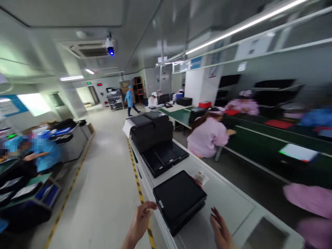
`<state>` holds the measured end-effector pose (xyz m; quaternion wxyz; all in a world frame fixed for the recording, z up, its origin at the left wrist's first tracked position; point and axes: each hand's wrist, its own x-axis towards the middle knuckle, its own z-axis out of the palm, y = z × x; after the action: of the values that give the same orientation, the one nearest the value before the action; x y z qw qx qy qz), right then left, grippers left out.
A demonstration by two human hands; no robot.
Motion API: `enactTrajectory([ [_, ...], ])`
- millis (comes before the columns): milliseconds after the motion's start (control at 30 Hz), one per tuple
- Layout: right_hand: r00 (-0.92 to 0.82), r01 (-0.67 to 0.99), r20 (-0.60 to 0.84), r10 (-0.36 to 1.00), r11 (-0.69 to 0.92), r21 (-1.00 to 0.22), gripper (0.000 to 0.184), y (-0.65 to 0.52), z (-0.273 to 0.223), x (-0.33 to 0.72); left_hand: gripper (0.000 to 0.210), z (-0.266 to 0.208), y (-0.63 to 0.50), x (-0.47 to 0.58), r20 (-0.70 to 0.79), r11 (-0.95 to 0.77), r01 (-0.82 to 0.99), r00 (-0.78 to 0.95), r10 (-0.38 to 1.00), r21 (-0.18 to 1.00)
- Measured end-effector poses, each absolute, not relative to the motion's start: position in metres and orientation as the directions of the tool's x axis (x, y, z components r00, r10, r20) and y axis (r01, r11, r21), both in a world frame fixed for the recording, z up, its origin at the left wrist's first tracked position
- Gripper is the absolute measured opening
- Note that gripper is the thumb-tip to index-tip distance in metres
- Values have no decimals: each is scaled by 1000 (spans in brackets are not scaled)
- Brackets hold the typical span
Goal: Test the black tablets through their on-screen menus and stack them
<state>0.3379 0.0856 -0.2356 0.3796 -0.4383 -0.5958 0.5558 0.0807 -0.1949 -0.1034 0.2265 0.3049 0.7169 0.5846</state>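
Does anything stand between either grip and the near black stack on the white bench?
Nothing visible does. The left grip is at the left edge of the near black stack; contact is unclear. The right grip is apart, with white bench between. The small packet lies by the stack's far right side, out of both grips' way.

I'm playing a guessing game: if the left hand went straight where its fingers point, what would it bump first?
Probably the stack of black trays, on its left side. The left hand looks close, but depth is unclear.
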Motion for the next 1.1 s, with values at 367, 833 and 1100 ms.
enactTrajectory([
  [367,-43,77,40,998,43,-996,95,9,-171,235,57,-59,-50,35,-15,224,397,-466,885,890],
  [833,366,115,53,929,11,-993,76,24,-138,195,70,-120,35,-16,-105,70,445,54,993,893],
  [1100,453,194,86,887,-5,-981,65,27,-120,207,83,-133,58,-11,-120,75,557,45,992,827],
])
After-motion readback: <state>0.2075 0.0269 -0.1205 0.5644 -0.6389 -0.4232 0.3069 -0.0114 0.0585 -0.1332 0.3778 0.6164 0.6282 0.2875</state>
